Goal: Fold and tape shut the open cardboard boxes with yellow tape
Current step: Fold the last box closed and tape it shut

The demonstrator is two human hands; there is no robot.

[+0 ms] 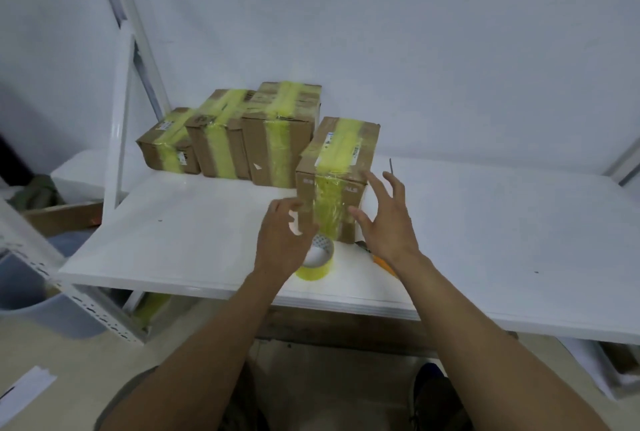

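A person's two bare hands flank a sealed cardboard box point(343, 146) standing on end near the front of a white shelf board point(194, 243), seen from a head-worn camera looking down. The left hand point(282, 240), blurred, sits at the box's lower left edge with fingers loosely curved and nothing in its grasp; whether it touches the cardboard cannot be told. The right hand point(388, 219) is spread wide, fingers straight and apart, at the box's right edge, its thumb at the front face and gripping nothing. A strip of yellow tape point(332, 195) runs over the box's top and down the middle of its front face, the flaps closed beneath it. A roll of yellow tape point(320, 262) lies flat on the board just in front of the box, partly hidden by the left hand. An orange-handled tool point(382, 266), mostly covered by the right wrist, lies beside the roll. Behind and to the left, a row of three taped boxes point(218, 150) stands side by side against the white wall point(381, 32), each closed and banded with the same yellow tape. A thin dark rod point(390, 167) shows just beyond the right hand's fingertips. A white shelf upright point(119, 139) rises at the board's left end, and a grey bin point(52, 313) stands on the floor below it
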